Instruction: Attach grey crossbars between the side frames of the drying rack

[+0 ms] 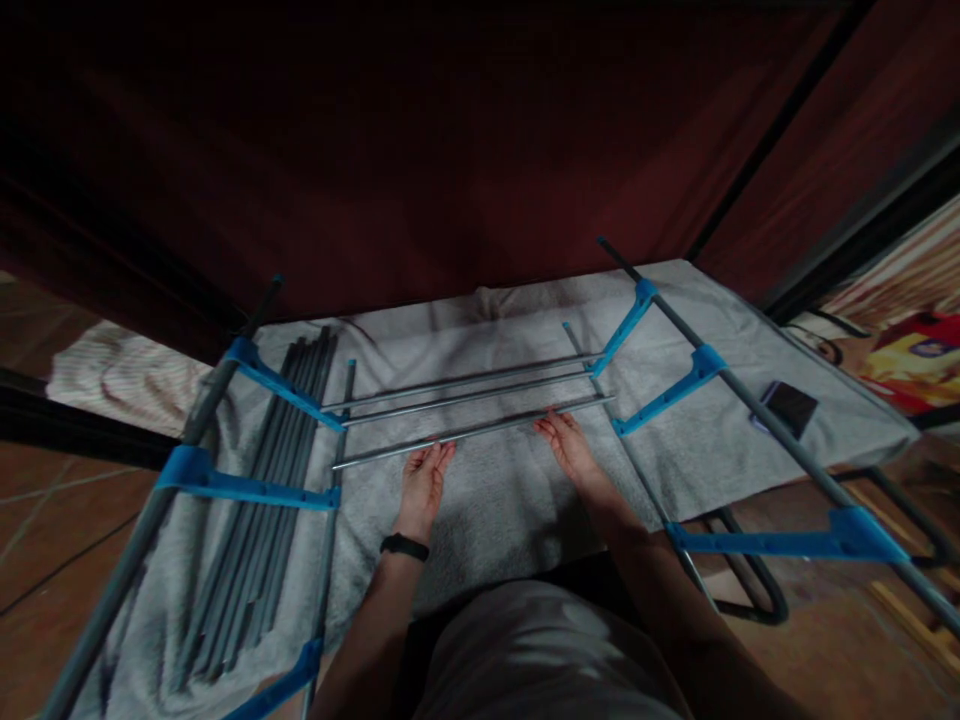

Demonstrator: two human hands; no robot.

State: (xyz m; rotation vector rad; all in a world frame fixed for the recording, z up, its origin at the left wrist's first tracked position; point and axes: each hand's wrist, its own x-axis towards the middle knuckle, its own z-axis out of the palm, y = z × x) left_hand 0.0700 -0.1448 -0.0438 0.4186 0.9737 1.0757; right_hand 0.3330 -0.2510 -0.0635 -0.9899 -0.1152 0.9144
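A thin metal rod (495, 428) spans between two upright side frames of grey tubes and blue plastic brackets. My left hand (424, 478) pinches the rod left of its middle, and a dark band circles that wrist. My right hand (562, 440) grips the same rod closer to its right end. Behind it, two more metal rods (465, 386) run across between the frames. The left frame carries blue brackets (255, 488); the right frame has matching blue brackets (664, 392). The held rod's ends lie by the inner tubes; whether they sit in holes I cannot tell.
A bundle of several grey tubes (259, 500) lies on the left of the grey cloth (480, 540). A phone (785, 410) rests at the right, beyond the right frame's outer tube. A dark red panel (465, 160) rises behind. Black bent tubing (757, 590) shows at lower right.
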